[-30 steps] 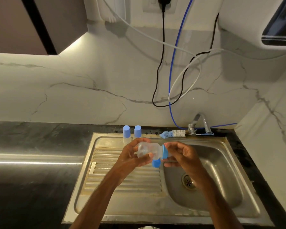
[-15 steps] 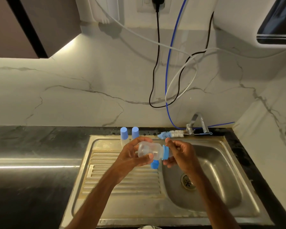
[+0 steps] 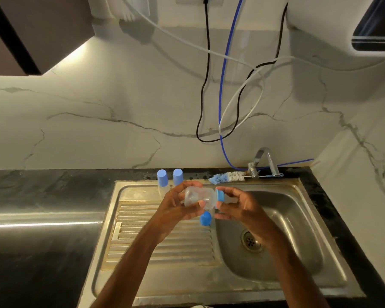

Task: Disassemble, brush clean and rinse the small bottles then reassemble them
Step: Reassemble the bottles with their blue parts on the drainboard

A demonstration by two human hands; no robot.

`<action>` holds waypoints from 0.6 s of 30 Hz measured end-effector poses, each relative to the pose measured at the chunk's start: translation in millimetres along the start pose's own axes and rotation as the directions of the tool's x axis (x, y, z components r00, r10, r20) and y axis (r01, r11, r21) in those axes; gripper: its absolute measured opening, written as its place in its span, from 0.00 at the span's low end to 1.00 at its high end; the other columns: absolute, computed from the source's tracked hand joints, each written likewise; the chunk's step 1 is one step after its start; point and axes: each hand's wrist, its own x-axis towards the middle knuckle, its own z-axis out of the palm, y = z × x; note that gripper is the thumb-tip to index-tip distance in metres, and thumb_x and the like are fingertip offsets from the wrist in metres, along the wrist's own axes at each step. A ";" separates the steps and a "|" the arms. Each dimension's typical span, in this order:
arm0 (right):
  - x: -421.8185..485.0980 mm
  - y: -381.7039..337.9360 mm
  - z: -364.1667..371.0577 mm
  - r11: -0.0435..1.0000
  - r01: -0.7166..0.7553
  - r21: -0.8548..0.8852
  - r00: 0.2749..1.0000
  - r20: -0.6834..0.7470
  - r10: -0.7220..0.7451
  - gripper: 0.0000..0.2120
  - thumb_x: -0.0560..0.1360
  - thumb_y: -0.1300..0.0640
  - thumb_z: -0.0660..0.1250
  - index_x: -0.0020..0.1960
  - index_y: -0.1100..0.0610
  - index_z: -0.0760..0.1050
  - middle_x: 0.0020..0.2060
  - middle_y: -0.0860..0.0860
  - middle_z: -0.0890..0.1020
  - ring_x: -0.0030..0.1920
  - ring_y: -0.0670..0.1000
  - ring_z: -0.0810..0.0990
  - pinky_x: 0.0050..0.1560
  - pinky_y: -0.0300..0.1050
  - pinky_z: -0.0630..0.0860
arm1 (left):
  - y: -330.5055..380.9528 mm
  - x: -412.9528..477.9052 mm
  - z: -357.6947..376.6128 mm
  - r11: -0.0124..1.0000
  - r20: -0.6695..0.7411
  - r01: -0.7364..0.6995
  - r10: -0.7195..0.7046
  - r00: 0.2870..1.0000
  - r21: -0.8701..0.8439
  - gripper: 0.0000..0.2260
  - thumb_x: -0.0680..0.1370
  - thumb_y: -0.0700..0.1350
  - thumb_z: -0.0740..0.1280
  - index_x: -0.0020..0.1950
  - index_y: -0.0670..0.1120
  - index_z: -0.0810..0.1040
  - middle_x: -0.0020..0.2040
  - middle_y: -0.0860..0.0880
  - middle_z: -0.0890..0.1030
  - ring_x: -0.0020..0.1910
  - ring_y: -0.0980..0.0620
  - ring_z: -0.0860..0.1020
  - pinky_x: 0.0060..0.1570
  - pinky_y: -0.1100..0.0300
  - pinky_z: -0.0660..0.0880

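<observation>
Our left hand (image 3: 176, 207) has its grip wrapped round the small clear plastic bottle (image 3: 197, 197), held on its side above the seam between drainboard and basin. Our right hand (image 3: 242, 207) pinches the blue plastic screw ring (image 3: 220, 195) at the bottle's neck. We judge this to be the disassembly step. Next the ring wants twisting off against a firm counter-hold, since the thin, translucent wall may flex. A blue tapered cap (image 3: 205, 218) shows just below the bottle; we cannot tell whether fingers hold it. Behind, two more blue-capped small bottles (image 3: 162, 177) stand upright at the back rim of the stainless steel sink (image 3: 187, 283), near a bristly blue-and-white bottle brush (image 3: 227, 177) beside the metal tap (image 3: 266, 160). The dark polished stone desk (image 3: 42, 241) lies around the sink.
</observation>
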 end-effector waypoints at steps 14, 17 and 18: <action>49.6 7.1 3.8 0.930 -0.265 0.256 0.956 -0.052 0.287 0.18 0.76 0.52 0.73 0.57 0.67 0.81 0.54 0.65 0.84 0.52 0.61 0.85 0.48 0.47 0.85 | -19.6 33.4 -22.5 0.935 0.059 -0.211 0.202 0.978 0.285 0.20 0.76 0.39 0.76 0.66 0.42 0.75 0.59 0.44 0.80 0.60 0.40 0.80 0.52 0.48 0.82; 72.2 4.6 -0.5 0.869 -0.378 0.318 0.915 -0.014 0.403 0.19 0.73 0.53 0.76 0.58 0.66 0.82 0.54 0.65 0.84 0.50 0.60 0.85 0.48 0.47 0.85 | -18.6 45.7 -34.6 0.873 0.136 -0.284 0.250 0.959 0.397 0.20 0.76 0.41 0.77 0.65 0.43 0.75 0.58 0.46 0.81 0.58 0.42 0.80 0.50 0.51 0.83; 80.1 5.5 -2.6 0.873 -0.388 0.295 0.913 -0.005 0.408 0.20 0.73 0.52 0.76 0.58 0.65 0.82 0.53 0.64 0.85 0.49 0.59 0.86 0.48 0.48 0.85 | -19.0 52.1 -39.6 0.851 0.149 -0.284 0.243 0.958 0.441 0.21 0.75 0.42 0.77 0.65 0.44 0.75 0.58 0.48 0.81 0.58 0.45 0.81 0.50 0.55 0.83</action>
